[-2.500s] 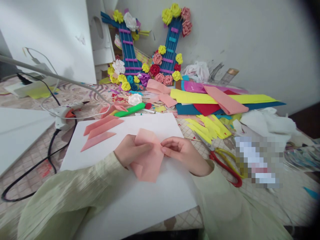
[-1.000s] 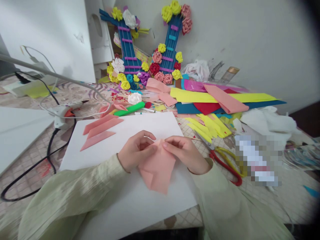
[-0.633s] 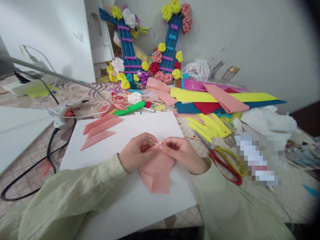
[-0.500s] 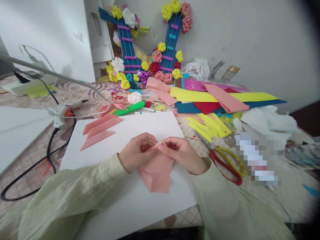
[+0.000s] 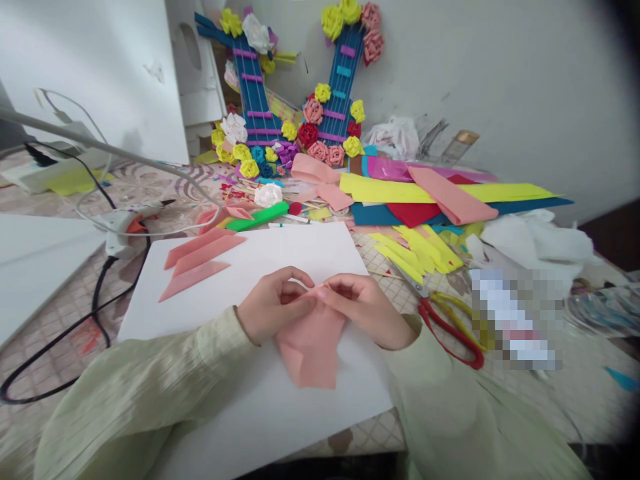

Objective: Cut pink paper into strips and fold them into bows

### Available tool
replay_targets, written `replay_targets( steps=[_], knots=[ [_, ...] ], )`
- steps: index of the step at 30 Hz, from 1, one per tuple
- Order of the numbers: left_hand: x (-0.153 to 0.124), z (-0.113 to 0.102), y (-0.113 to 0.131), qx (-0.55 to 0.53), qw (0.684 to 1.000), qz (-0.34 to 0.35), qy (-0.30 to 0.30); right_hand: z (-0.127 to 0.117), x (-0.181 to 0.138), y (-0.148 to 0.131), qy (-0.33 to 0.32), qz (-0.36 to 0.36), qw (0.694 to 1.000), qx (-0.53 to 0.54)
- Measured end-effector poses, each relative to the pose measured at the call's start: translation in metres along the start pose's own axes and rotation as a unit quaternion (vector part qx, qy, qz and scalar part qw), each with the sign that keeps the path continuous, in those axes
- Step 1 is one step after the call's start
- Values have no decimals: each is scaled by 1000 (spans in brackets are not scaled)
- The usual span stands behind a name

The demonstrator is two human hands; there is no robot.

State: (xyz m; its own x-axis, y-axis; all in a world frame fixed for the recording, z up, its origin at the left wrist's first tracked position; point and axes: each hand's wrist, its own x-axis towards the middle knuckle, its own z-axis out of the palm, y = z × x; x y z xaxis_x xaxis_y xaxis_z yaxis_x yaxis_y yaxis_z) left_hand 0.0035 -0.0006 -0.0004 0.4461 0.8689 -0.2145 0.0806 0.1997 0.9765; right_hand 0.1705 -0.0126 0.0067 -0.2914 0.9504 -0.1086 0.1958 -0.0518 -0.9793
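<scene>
Between both hands, pink paper [image 5: 313, 340] pinched at its top edge, rest hanging toward the body over white sheet [image 5: 280, 260]. Left hand [image 5: 273, 312] and right hand [image 5: 363, 308] both closed on it, fingertips touching. Pink strips [image 5: 197, 260] well left of left hand; scissors [image 5: 447, 327] just right of right hand on table [image 5: 65, 313].

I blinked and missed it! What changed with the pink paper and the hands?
Both hands kept hold of the pink paper. The left hand and right hand drew together, fingers meeting at its top edge, and the paper shifted lower, toward the person. The scissors and pink strips stayed put.
</scene>
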Motion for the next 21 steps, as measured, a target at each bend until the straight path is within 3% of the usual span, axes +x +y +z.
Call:
replay_targets(
  steps=[7, 21],
  knots=[
    [1, -1, 3, -2, 1000, -7, 29, -4, 0, -1, -22, -7, 1000, 14],
    [0, -1, 2, 22, 1000, -5, 15, -1, 0, 0, -3, 10, 1000, 7]
  ],
)
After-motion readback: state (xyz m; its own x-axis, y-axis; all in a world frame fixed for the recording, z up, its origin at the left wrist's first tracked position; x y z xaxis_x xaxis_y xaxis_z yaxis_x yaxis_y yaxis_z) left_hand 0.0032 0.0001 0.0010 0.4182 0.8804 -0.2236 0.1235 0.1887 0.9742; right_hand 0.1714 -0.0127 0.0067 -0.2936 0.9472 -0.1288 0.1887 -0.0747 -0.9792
